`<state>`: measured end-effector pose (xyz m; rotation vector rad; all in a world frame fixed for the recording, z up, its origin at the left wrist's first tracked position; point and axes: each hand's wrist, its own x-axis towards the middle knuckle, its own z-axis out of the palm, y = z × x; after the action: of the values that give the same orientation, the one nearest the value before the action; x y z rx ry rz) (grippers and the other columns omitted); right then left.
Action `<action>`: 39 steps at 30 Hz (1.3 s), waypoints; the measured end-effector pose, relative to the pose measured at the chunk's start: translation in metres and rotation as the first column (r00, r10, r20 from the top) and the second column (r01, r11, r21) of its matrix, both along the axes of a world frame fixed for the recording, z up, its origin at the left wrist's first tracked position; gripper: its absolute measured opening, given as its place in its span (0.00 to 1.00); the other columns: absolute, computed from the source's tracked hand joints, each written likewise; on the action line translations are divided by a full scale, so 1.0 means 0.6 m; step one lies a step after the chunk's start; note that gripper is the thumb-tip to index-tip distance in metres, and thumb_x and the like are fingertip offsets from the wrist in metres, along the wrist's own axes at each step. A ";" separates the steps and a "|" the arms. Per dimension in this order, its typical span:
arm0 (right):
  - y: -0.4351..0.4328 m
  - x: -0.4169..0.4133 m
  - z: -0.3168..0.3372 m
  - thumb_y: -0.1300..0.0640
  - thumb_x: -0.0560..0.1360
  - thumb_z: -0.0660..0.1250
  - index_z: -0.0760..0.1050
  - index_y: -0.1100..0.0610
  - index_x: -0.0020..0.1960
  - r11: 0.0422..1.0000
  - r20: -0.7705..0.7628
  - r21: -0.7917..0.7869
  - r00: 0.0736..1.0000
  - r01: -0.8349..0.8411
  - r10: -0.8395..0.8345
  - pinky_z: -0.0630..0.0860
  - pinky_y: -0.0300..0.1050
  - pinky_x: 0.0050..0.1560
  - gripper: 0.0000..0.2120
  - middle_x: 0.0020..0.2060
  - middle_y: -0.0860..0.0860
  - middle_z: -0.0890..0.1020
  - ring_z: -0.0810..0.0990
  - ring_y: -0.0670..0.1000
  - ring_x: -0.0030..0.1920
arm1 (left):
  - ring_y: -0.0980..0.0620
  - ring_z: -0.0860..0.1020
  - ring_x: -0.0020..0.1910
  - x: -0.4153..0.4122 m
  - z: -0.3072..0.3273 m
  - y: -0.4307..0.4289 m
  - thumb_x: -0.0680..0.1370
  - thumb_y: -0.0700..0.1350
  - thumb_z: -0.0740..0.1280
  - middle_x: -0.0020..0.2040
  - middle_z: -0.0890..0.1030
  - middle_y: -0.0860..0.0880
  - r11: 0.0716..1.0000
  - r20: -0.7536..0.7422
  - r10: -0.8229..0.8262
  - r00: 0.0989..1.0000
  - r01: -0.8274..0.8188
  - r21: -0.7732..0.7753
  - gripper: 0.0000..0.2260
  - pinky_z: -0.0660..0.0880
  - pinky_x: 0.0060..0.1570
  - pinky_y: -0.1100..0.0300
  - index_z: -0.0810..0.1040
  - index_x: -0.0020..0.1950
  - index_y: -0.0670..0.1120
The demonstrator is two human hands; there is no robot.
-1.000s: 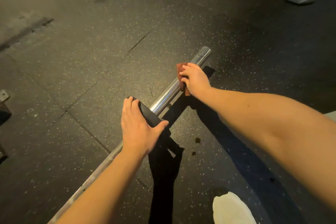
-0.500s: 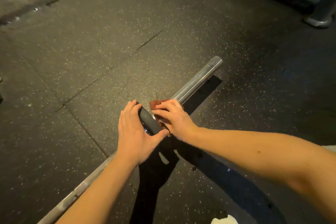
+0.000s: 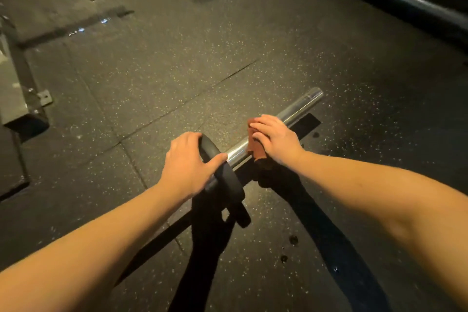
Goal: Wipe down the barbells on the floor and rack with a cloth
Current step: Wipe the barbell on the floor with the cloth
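The barbell [image 3: 235,157] lies low over the speckled rubber floor [image 3: 152,83], running from the lower left to the upper right. Its chrome sleeve [image 3: 296,112] is smooth and shiny, and its round free end points to the upper right. A black disc [image 3: 228,185] sits on the bar where the sleeve begins, standing on its edge; the left hand [image 3: 188,167] grips its upper rim. The cloth [image 3: 254,145] is small and reddish-brown (a little crumpled). It lies over the sleeve near the disc, and the right hand [image 3: 276,142] holds it against the metal. The rest of the bar is hidden under the left forearm.
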<state>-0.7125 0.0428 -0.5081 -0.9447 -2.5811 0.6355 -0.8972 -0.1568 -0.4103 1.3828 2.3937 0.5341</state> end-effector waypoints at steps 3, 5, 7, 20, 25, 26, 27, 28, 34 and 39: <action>0.071 0.005 0.002 0.53 0.84 0.62 0.78 0.55 0.70 0.984 0.005 -0.043 0.985 0.174 -0.174 0.58 0.54 0.80 0.17 0.72 0.51 0.75 0.64 0.53 0.78 | 0.44 0.61 0.78 0.004 0.013 -0.005 0.75 0.68 0.69 0.78 0.65 0.45 0.981 -0.060 -0.189 0.980 0.186 -0.046 0.41 0.62 0.77 0.47 0.64 0.78 0.43; 0.092 -0.002 0.009 0.54 0.85 0.60 0.76 0.56 0.71 0.966 0.047 -0.090 0.970 0.243 -0.239 0.53 0.48 0.81 0.17 0.74 0.51 0.72 0.61 0.52 0.79 | 0.45 0.48 0.83 0.002 0.013 -0.009 0.71 0.75 0.64 0.84 0.51 0.45 0.952 -0.065 -0.280 0.958 0.268 -0.145 0.53 0.52 0.81 0.47 0.51 0.83 0.42; 0.081 -0.019 0.020 0.53 0.86 0.58 0.76 0.56 0.72 0.961 0.083 -0.097 0.964 0.259 -0.251 0.51 0.49 0.81 0.18 0.75 0.52 0.71 0.58 0.53 0.80 | 0.46 0.39 0.83 -0.006 0.009 -0.012 0.70 0.78 0.59 0.84 0.40 0.45 0.929 -0.074 -0.327 0.942 0.306 -0.209 0.58 0.43 0.81 0.50 0.40 0.84 0.42; -0.086 -0.093 0.056 0.56 0.81 0.67 0.82 0.56 0.66 0.969 0.091 -0.237 0.992 -0.065 0.089 0.59 0.54 0.79 0.15 0.68 0.52 0.79 0.68 0.53 0.75 | 0.42 0.39 0.83 -0.031 0.001 -0.006 0.68 0.81 0.58 0.83 0.40 0.39 0.927 -0.077 -0.347 0.934 0.330 -0.178 0.61 0.46 0.81 0.46 0.40 0.83 0.40; -0.098 -0.108 0.057 0.57 0.81 0.67 0.82 0.56 0.66 0.979 0.120 -0.203 0.992 -0.014 0.039 0.60 0.54 0.79 0.14 0.68 0.52 0.80 0.68 0.54 0.75 | 0.43 0.39 0.83 -0.034 -0.009 -0.003 0.71 0.78 0.59 0.84 0.41 0.40 0.940 -0.099 -0.319 0.942 0.303 -0.155 0.57 0.46 0.81 0.46 0.41 0.83 0.40; -0.103 -0.106 0.051 0.57 0.81 0.67 0.82 0.56 0.65 0.980 0.100 -0.198 0.994 -0.020 0.041 0.60 0.53 0.79 0.14 0.68 0.52 0.80 0.68 0.54 0.75 | 0.43 0.40 0.83 -0.034 -0.014 -0.002 0.72 0.78 0.59 0.84 0.42 0.40 0.940 -0.104 -0.323 0.941 0.307 -0.150 0.57 0.46 0.81 0.47 0.42 0.83 0.40; -0.109 -0.104 0.044 0.58 0.81 0.67 0.82 0.56 0.66 0.980 0.079 -0.197 0.995 -0.039 0.055 0.59 0.51 0.79 0.14 0.68 0.52 0.79 0.68 0.53 0.75 | 0.43 0.39 0.83 -0.034 -0.019 -0.001 0.72 0.78 0.59 0.84 0.42 0.40 0.940 -0.104 -0.325 0.940 0.310 -0.141 0.57 0.46 0.82 0.47 0.42 0.83 0.40; -0.114 -0.102 0.035 0.59 0.81 0.67 0.81 0.57 0.66 0.978 0.056 -0.197 0.995 -0.067 0.079 0.59 0.49 0.79 0.15 0.69 0.52 0.79 0.67 0.53 0.76 | 0.43 0.40 0.83 -0.034 -0.024 -0.001 0.72 0.78 0.60 0.84 0.42 0.40 0.943 -0.102 -0.322 0.941 0.309 -0.123 0.57 0.46 0.82 0.47 0.43 0.83 0.40; -0.060 -0.065 0.022 0.54 0.82 0.67 0.79 0.51 0.70 0.960 0.052 -0.177 0.972 -0.216 0.229 0.58 0.42 0.78 0.16 0.72 0.47 0.76 0.66 0.47 0.76 | 0.46 0.46 0.83 -0.044 -0.042 -0.002 0.65 0.81 0.55 0.84 0.49 0.43 0.958 -0.048 -0.287 0.957 0.285 -0.041 0.59 0.51 0.81 0.48 0.50 0.83 0.42; 0.093 -0.008 0.010 0.50 0.82 0.62 0.80 0.54 0.67 0.994 0.032 -0.101 0.999 -0.031 0.034 0.63 0.49 0.77 0.17 0.69 0.48 0.78 0.69 0.49 0.73 | 0.50 0.49 0.83 -0.059 -0.046 0.002 0.62 0.83 0.58 0.84 0.51 0.48 0.964 0.039 -0.265 0.963 0.266 -0.012 0.61 0.54 0.81 0.48 0.50 0.83 0.46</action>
<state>-0.7173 0.0987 -0.5018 -0.9539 -2.6199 0.7708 -0.9329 -0.1555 -0.4377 1.6382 2.1315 0.4615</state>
